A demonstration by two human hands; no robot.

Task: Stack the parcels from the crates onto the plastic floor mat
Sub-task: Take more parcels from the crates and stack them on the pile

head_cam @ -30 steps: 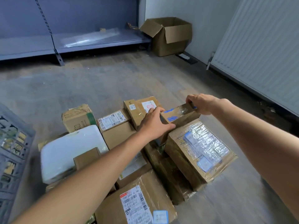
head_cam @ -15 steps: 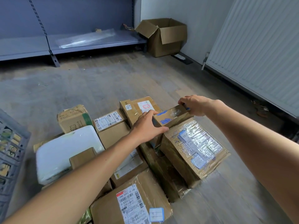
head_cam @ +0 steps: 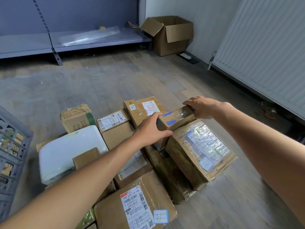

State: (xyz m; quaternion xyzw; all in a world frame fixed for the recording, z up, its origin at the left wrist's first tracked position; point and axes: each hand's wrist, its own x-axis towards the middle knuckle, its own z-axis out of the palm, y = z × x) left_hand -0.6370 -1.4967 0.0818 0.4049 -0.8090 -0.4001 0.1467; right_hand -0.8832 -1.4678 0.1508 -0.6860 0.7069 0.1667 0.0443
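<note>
While gripping small box [head_cam: 175,119] at both ends with curled left hand [head_cam: 151,129] and right hand [head_cam: 199,107], holding it at far edge of taped box [head_cam: 203,146], with parcel-filled crate [head_cam: 16,151] far left of taped box and bare floor [head_cam: 115,83] beyond.

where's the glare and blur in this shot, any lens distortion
Head view: glare on the tape of the large parcel and the white foam box; grey crate at left blurred; small parcel gripped by left hand and right hand sharp; wide-angle lens tilts the shelf upright.
</note>
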